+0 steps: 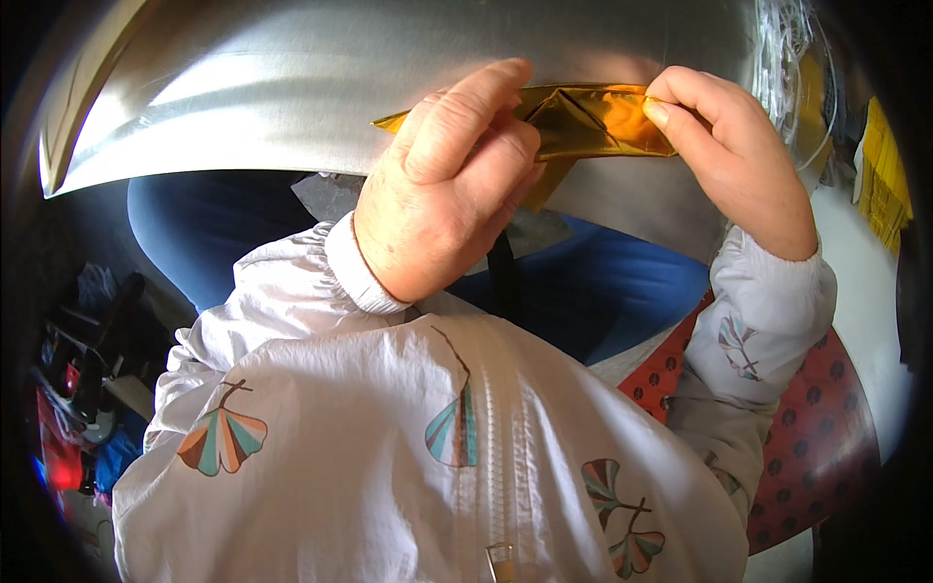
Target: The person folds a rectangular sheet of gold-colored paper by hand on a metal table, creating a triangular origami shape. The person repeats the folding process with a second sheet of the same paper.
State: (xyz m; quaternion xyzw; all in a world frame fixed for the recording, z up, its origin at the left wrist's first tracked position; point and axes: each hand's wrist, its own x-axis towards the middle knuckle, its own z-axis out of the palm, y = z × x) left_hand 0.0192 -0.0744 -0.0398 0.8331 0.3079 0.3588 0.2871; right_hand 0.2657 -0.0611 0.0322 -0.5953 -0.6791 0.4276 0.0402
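Head view: the right hand point(741, 146) pinches the right end of a folded gold strip point(607, 124) over the metal tabletop point(340, 58). Curled left-hand fingers point(459, 119) cover its left part, their grip hidden.

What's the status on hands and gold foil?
Right hand pinching gold foil near its right end. Left hand across foil, grip unclear. Foil creased, partly hidden by left hand.

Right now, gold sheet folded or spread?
Folded: the gold sheet forms a narrow strip, with diagonal creases across it and a pointed left end.
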